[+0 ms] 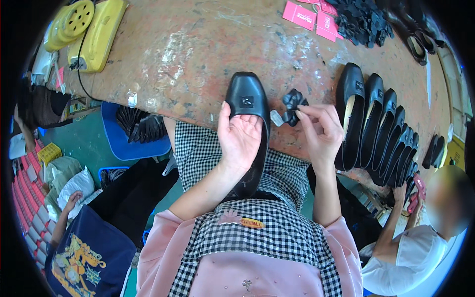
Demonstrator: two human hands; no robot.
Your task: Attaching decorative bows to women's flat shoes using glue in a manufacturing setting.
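Note:
My left hand [241, 143] holds a black square-toed slip-on shoe [246, 85], with its fingers tucked into the opening and the thumb along the outer side. A small dark patch with a light mark sits on top of the toe. To the right of the shoe, my right hand [325, 131] pinches a black flower ornament [293, 101] between thumb and forefinger. A pale translucent piece [276, 118] shows at the flower's lower left; whether it is attached, I cannot tell. The ornament is apart from the shoe.
On the worn table [198, 64], a row of black shoes [352, 94] stands at right. Pink tags [299, 16] and a pile of black flowers [363, 22] lie at the back. Far left is a yellow machine [101, 37]; below, a blue bin [114, 141]. People sit on both sides.

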